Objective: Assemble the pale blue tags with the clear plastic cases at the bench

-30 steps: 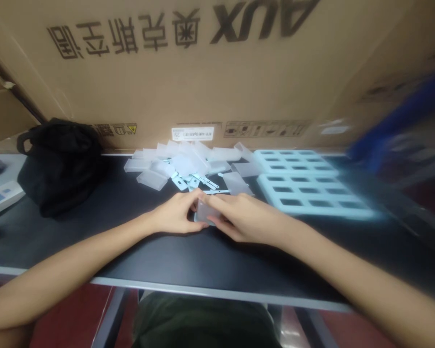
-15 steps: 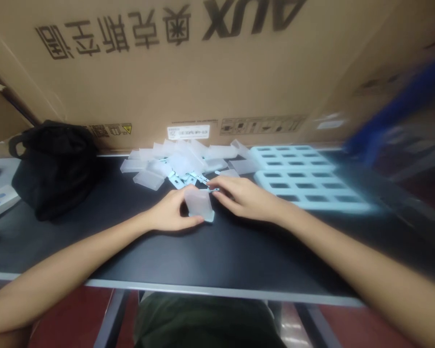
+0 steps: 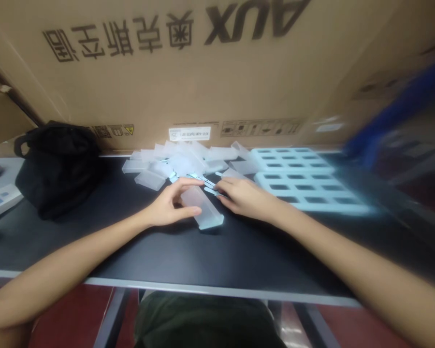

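Head view: a cardboard box (image 3: 203, 87), smooth and brown, forms the backdrop, its printed characters inverted. Before it extends a flat, dark, matt table (image 3: 148, 256) with a pale metallic edge strip. At right on the table lie two light-blue moulded trays (image 3: 304, 193), one behind the other, each pierced by rows of rectangular openings. Left of these, against the box, is a loose pile of frosted sleeves (image 3: 183, 157), translucent, flat-sided and plastic-looking, overlapping at varied angles. Further left slumps a black bag (image 3: 58, 169) of soft, creased fabric with a loop handle.

Left hand (image 3: 163, 208) forms a wide C, thumb and index finger well apart, thumb overlapping the case; firmness of grip cannot be told. Right hand (image 3: 244, 195) has its fingers drawn nearly together, tips touching the strips; whether one is held cannot be told. The translucent case (image 3: 208, 210), oblong with a light-blue near end, lies slanted in front of the pile, between the hands. Smallest are the thin, flat light-blue strips (image 3: 210, 191), round-ended, at the pile's near edge.

Compared with half a second ago, the case is no longer upright but leans over toward the right, and the left hand is more widely spread; trays and bag are unchanged
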Available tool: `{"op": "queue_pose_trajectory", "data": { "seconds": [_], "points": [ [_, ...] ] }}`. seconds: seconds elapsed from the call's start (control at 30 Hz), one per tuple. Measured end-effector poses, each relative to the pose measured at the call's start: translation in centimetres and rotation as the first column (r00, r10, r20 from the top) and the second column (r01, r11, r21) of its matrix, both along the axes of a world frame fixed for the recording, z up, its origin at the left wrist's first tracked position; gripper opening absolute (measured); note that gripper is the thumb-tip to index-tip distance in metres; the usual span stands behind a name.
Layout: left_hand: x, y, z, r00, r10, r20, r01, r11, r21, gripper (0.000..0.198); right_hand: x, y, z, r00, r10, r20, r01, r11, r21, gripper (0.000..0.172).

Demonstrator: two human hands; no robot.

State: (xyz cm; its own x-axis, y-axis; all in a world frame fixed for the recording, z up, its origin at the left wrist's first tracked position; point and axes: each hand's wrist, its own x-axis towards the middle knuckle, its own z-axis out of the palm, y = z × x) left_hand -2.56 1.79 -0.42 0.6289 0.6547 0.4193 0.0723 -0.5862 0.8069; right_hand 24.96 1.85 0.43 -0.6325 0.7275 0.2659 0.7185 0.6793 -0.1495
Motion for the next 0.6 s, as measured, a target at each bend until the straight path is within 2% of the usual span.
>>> {"op": "queue_pose_trajectory", "data": {
  "seconds": [0.13,0.23,0.37,0.6],
  "points": [
    [0.0,0.1,0.0,1.000,-0.030,0.001,0.030,0.999,0.037,0.041,0.0,0.1,0.3,0.994,0.039,-0.104,-0.047,0.996,-0.078,0.027],
    [0.0,0.2,0.3,1.000,-0.019,-0.008,0.019,1.000,-0.004,0.034,0.0,-0.2,0.9,0.990,0.056,-0.126,-0.073,0.989,-0.131,0.016],
    [-0.1,0.2,0.6,1.000,-0.024,-0.014,0.022,0.994,-0.111,0.035,0.1,-0.7,2.2,0.983,0.041,-0.179,-0.055,0.996,-0.074,0.010],
    [-0.2,0.2,0.6,0.999,0.004,-0.047,-0.009,0.994,-0.110,0.035,0.5,-1.7,3.9,0.895,0.014,-0.447,-0.028,0.999,-0.025,0.012]
  ]
}}
